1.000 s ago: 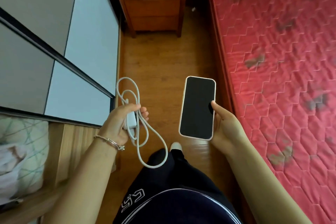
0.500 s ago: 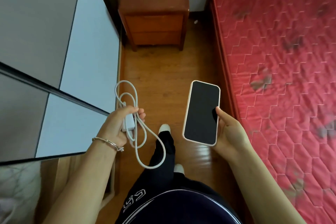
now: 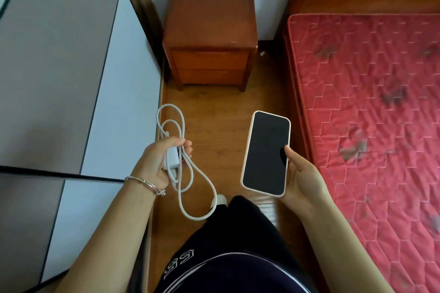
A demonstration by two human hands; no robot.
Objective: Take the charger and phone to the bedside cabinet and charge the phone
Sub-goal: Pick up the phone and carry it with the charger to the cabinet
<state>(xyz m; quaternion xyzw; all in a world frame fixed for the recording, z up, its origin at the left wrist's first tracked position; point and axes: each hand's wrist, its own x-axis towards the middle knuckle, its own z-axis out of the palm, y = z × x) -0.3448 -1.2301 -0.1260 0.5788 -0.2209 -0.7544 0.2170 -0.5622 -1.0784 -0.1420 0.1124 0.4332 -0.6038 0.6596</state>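
My left hand [image 3: 157,162] grips a white charger [image 3: 172,160] whose white cable [image 3: 183,173] hangs in loose loops above and below the fingers. My right hand [image 3: 300,173] holds a phone [image 3: 265,153] with a dark screen and a pale case, thumb on its right edge, screen facing up. A brown wooden bedside cabinet [image 3: 209,21] with two drawers stands ahead against the wall, its top bare. Both hands are well short of it.
A bed with a red quilted mattress [image 3: 371,107] and a wooden frame runs along the right. Grey and white wardrobe doors [image 3: 71,78] line the left. A narrow strip of wooden floor [image 3: 214,112] leads to the cabinet. My dark trousers and one foot show below.
I have walked forward along the floor strip, so the cabinet and bed head appear closer and fuller in view. Both hands keep the same hold on charger and phone.
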